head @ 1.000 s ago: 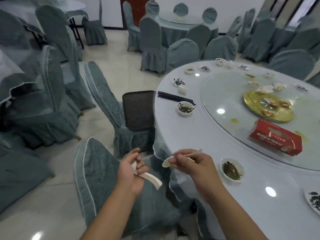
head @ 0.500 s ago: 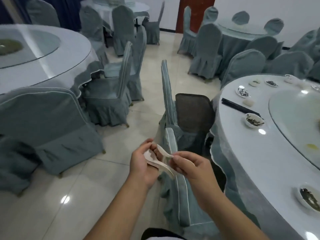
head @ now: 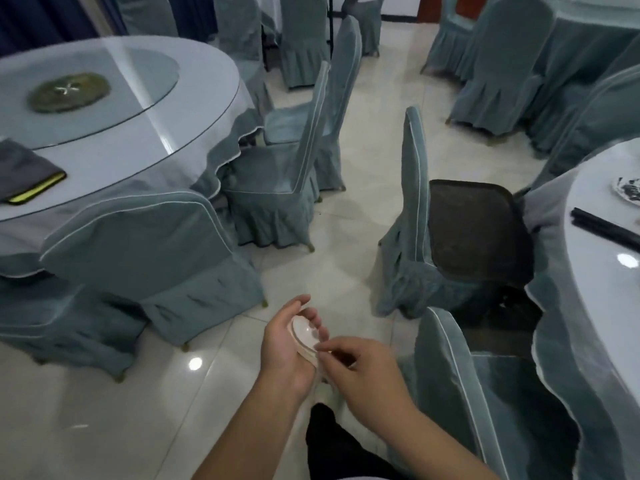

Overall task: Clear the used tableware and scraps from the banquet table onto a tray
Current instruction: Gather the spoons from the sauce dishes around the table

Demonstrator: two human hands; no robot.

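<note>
A: Where are the spoons [head: 304,336]?

B: In the air above the floor, nested in a small white stack. The left hand [head: 282,351] cups them, fingers curled round the bowls. The right hand [head: 363,372] pinches the top one at its rim with thumb and forefinger, seating it on the rest.

A: How would you do this step well?

B: I'd settle that top spoon fully into the one beneath before the pinch lets go, with bowls and handles all pointing one way so the stack can't rock. They look glazed and slick, so a loose stack could slide apart. The floor is hard tile, and a drop would likely break them. The left hand should bear the weight and the right should only guide.

A: And then?

B: My guess is the tray [head: 478,233]. It's the dark one lying on the seat of a chair [head: 412,202], just beside the counter [head: 602,271] at the right. Lay the stack down there flat and low, not tossed.

A: What's on that counter?

B: In view are black chopsticks [head: 602,230] near the edge and, beyond them, a dish [head: 628,190] with dark scraps. The rest is out of frame.

A: Any brand, label or writing?

B: None I can read. The spoons look plain. On the second counter [head: 145,143], at the left, lies a grey cloth [head: 24,171] with a yellow edge, and it shows no legible lettering.
</note>
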